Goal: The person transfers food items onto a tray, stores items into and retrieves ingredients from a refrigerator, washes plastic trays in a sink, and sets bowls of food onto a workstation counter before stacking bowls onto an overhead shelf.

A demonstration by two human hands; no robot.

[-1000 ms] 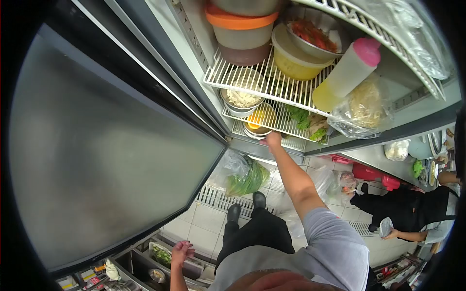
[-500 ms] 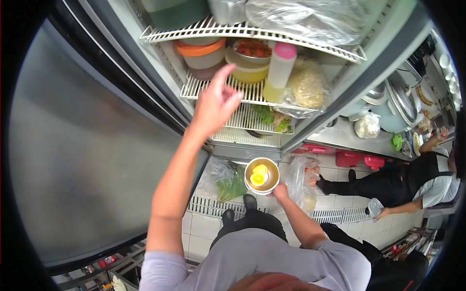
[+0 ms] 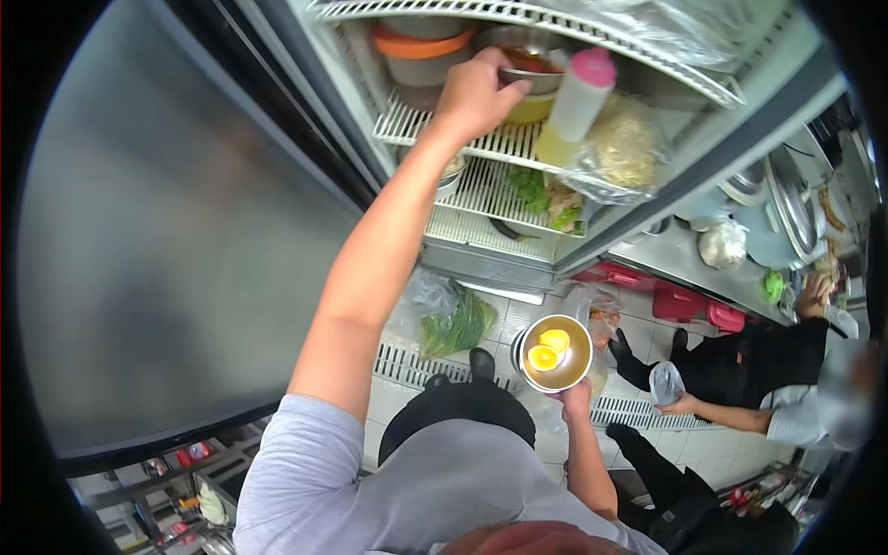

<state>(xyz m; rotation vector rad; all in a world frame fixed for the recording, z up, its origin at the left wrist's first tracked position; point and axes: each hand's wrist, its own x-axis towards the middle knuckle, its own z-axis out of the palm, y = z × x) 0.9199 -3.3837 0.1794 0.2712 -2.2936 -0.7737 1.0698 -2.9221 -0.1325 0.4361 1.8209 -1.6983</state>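
Above the tiled floor (image 3: pixel 548 447), the right hand (image 3: pixel 575 398) grips the yellow-filled bowl (image 3: pixel 572 356) with closed fingers. Inside the fridge, the left hand (image 3: pixel 476 92) curves at the rim of the upper bowl (image 3: pixel 527 39), grip unclear, beside the squeeze bottle (image 3: pixel 578 106). The fridge door (image 3: pixel 185 277) limits the left side; the wire shelf's (image 3: pixel 398 125) front edge is open.

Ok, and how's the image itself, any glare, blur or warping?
Head view: fisheye bending of the top wire shelf, dark rounded corners. Head view: white glare on the plastic wrap; the door looks hazy with dim smudges. Head view: the co-worker's head is blurred out, the held bowl fairly clear.
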